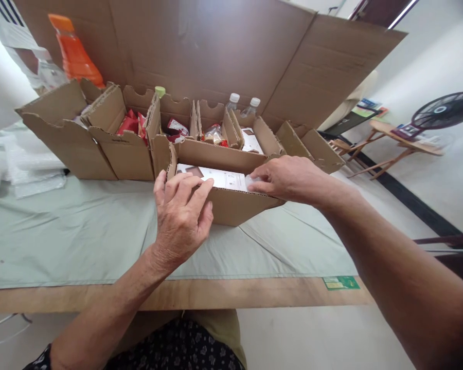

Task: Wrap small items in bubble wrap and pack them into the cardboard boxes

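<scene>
Right hand (pixel 275 177): thumb and fingers curled at the three-o'clock end of the white carton (pixel 231 179) — pinch or mere touch, cannot tell. Left hand (pixel 183 205): fingers loosely spread over the near rim. White carton: inside the cardboard bin (pixel 235 208), long axis nine to three — at nine o'clock from the right fingertips; both hands near. Row of bins (pixel 119 159): beyond, ten to two.

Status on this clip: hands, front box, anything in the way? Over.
Left hand at near rim of front box; right hand at its right end. White carton inside, partly hidden by hands. Cardboard boxes behind.
</scene>
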### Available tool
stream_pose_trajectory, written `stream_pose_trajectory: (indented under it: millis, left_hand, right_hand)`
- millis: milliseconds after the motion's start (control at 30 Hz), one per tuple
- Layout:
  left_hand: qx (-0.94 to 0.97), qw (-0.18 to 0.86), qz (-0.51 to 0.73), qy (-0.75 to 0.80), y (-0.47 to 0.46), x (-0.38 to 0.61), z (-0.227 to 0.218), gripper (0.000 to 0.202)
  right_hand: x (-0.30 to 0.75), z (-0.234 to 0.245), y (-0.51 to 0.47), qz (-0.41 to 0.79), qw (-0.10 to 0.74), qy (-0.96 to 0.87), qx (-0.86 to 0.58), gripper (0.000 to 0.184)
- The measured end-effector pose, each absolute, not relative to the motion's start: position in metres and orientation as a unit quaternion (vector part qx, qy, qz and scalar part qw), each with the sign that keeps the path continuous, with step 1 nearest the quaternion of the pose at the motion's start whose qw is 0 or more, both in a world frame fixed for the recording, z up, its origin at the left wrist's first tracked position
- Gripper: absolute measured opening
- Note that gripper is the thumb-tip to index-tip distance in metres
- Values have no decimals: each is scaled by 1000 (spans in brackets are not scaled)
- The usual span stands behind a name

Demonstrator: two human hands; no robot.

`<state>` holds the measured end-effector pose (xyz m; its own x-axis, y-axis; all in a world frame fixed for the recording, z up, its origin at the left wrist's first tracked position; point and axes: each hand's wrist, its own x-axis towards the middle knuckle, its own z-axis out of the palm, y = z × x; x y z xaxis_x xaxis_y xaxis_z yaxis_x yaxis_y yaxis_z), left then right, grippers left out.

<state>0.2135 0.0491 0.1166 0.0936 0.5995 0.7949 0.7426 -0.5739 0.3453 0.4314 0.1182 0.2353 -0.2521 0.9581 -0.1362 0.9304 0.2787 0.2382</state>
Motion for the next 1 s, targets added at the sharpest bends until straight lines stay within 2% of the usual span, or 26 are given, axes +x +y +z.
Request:
stream_pose_trajectory:
  millis: [100, 300, 533, 633, 733, 800, 867, 933, 1000]
  left_hand:
    - [-735, 79, -490, -463, 50, 214, 118, 39]
    - [-736, 73, -491, -459, 51, 215, 118, 41]
    - [-733, 87, -494, -460, 52, 216, 117, 39]
    - [-737, 85, -488, -459, 54, 216, 118, 40]
    - [-743, 79, -489, -450, 52, 212, 119, 47]
    - [-731, 75, -512, -445, 49, 205, 119, 61]
    - [-697, 41, -550, -458, 48, 196, 114, 78]
    - [-650, -61, -579, -488, 50, 186, 105, 91]
    - [-600, -216, -586, -500, 57, 179, 94, 95]
  right_hand:
    - [433, 235, 118, 73, 142, 798, 581, 17]
    - [426, 235, 109, 117, 130, 752, 635, 13]
    - [425, 234, 119, -33, 172, 799, 575, 19]
    - [432, 237, 120, -88, 145, 805, 569, 22]
    - [447, 245, 103, -74, 25, 802, 592, 20]
    - [462, 243, 82, -32, -108, 782, 613, 20]
    - [478, 227, 62, 4, -278, 727, 628, 20]
    - [489, 196, 49, -7, -422, 662, 620, 24]
    - [489, 156, 45, -88, -477, 639, 596, 46]
